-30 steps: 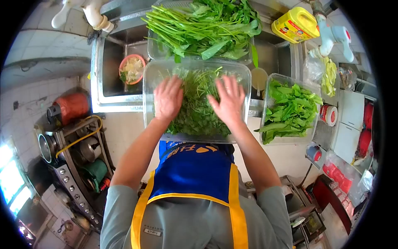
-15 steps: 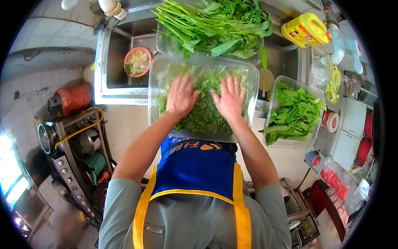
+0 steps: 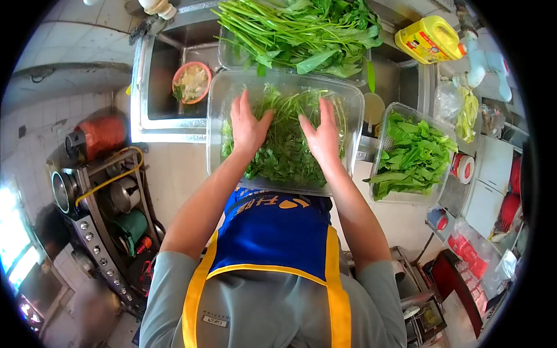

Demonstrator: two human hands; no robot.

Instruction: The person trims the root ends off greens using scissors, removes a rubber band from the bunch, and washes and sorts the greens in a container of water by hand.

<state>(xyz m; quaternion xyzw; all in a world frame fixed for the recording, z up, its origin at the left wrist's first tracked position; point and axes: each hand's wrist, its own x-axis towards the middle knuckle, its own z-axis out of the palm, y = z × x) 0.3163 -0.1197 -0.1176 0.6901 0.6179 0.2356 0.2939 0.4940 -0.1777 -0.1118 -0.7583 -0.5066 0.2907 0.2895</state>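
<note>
A clear plastic tub (image 3: 212,145) holds loose leafy greens (image 3: 284,153) with thin stems. My left hand (image 3: 249,129) is in its left part, fingers extended and thumb apart, at the edge of the greens. Over on the right side, my right hand (image 3: 322,133) faces it in the same pose, palm turned inward. The two hands flank the middle of the heap, with greens between them. Some fingertips are partly hidden against the greens, and neither hand is closed around a bunch.
Long-stemmed greens (image 3: 290,35) fill another tub behind. Right of mine stands a tub of broad lettuce-like leaves (image 3: 411,153). A pink-rimmed basket (image 3: 191,65) of scraps sits in the left sink basin. A yellow jug (image 3: 429,40) stands at the back right; a stove (image 3: 101,255) is at left.
Both hands have turned from palms down, flat on the greens, to palms facing inward at the sides. The stems between them now stand out more and look shifted.
</note>
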